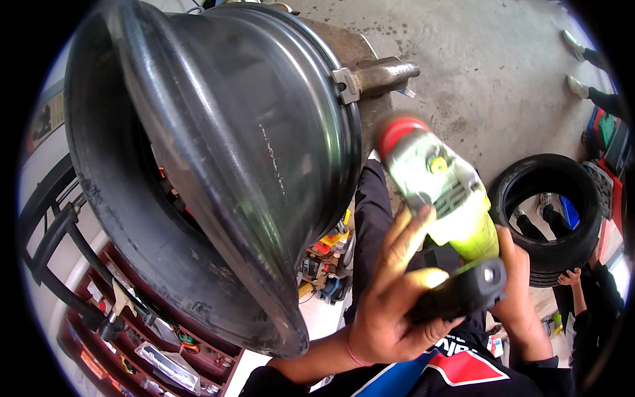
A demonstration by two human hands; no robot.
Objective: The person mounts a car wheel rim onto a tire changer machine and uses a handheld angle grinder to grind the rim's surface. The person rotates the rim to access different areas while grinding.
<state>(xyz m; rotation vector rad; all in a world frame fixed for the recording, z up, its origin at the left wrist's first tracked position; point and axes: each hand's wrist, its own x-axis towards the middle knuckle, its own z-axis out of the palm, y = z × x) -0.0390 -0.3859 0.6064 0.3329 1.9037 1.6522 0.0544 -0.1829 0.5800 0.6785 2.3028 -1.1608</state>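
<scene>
In front of my body I hold a cordless angle grinder (456,192) with a green-yellow body, a metal head and a red disc, tilted up and to the left. My left hand (390,298), a pink band round its wrist, grips the black battery end, with one finger stretched up along the body. My right hand (516,278) is wrapped round the body from the right, its fingers partly hidden behind the tool. Left of the grinder stands a large dark wheel rim (258,126) with a pale scratched mark on its barrel. The disc is apart from the rim.
A metal clamp jaw (347,86) bites the rim's edge. At right, another person's hand (570,276) touches a loose tyre (512,175). A dark red shelf unit (218,344) with tools and a black tubular frame (49,245) are at left. More feet (577,86) show far right.
</scene>
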